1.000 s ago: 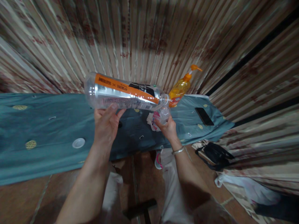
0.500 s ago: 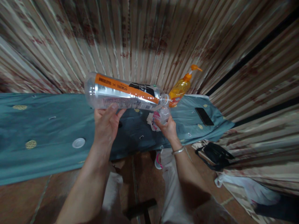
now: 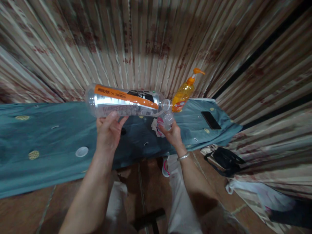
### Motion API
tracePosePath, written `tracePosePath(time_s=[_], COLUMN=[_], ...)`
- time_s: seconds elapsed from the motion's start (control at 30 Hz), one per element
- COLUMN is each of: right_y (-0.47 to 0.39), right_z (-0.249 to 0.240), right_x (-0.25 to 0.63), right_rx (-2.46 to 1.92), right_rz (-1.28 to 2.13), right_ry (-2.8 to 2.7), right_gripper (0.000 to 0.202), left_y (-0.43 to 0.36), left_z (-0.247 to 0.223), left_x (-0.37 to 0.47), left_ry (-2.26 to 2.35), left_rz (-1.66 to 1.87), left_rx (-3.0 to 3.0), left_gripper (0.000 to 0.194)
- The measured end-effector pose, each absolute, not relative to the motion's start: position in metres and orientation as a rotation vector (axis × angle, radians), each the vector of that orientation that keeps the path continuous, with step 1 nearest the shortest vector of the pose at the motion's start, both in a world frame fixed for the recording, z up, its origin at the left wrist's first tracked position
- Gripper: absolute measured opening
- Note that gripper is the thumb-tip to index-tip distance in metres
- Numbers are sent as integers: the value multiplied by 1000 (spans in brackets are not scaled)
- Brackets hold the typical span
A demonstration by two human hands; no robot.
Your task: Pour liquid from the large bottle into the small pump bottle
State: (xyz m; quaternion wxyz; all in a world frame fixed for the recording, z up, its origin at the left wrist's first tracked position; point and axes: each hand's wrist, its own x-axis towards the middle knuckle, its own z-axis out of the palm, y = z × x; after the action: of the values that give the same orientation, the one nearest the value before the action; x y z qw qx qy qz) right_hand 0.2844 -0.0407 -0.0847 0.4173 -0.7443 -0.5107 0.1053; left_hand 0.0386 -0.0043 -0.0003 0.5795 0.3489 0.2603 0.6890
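Observation:
My left hand (image 3: 108, 131) is closed around the underside of a large clear plastic bottle (image 3: 122, 101) with a silver and orange label. The bottle lies nearly level in the air, its uncapped mouth pointing right. My right hand (image 3: 173, 134) grips a smaller clear plastic bottle (image 3: 168, 119) with a pink label showing lower down. This small bottle is held under the large bottle's neck, their mouths close together; whether they touch or liquid flows, I cannot make out. Just behind them stands an orange pump bottle (image 3: 182, 97) of yellow liquid.
A green patterned cloth (image 3: 58, 130) covers the long table. On it are a small white dish or lid (image 3: 82, 151) at left and a black phone (image 3: 211, 120) at right. A pleated curtain (image 3: 146, 42) rises behind. A black bag (image 3: 225, 161) lies at lower right.
The large bottle's base has dropped a little, so it lies more level. Both hands keep their grip. The whole view has shifted slightly.

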Motion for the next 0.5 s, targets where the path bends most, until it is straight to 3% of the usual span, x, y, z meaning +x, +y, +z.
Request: tracePosePath(time_s=[0.5], right_y=[-40], right_z=[-75], right_x=[278], right_rx=[-1839], right_rz=[341], right_ry=[-1281], right_gripper=[60], left_y=[5], left_z=[-9], left_x=[33], left_ry=[702], left_rz=[1637], left_rx=[859], left_gripper=[31])
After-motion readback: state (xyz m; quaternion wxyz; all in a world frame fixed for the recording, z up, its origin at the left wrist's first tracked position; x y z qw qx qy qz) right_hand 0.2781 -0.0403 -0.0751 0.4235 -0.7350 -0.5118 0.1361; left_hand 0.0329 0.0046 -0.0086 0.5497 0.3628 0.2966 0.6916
